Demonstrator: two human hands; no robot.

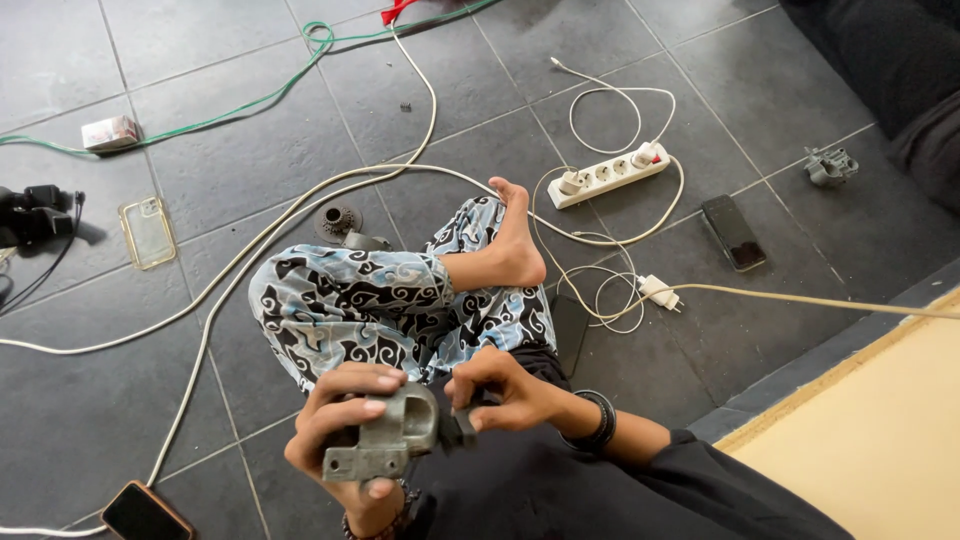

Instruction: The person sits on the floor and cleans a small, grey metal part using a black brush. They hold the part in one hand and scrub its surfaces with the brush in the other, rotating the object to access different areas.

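Fingers of your left hand (345, 420) clamp the grey metal casting (385, 440); right hand (500, 390) pinches its small end part (460, 428), probably mid-fitting: steady, aligned twisting next.

We see a dull grey cast-metal bracket (385, 440) above trousers of blue, black and white cloud-patterned cloth (350, 300). Beyond the trousers lie a white power strip (608, 173), green cable (250, 100) and cream cords (300, 215) on dark grey floor tiles (80, 420).

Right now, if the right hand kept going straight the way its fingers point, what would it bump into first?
The right hand points leftward, fingertips already pinching a small dark piece on the grey cast-metal part. Going on, it would press into that part, and probably then the left hand gripping it. Depth is hard to judge.
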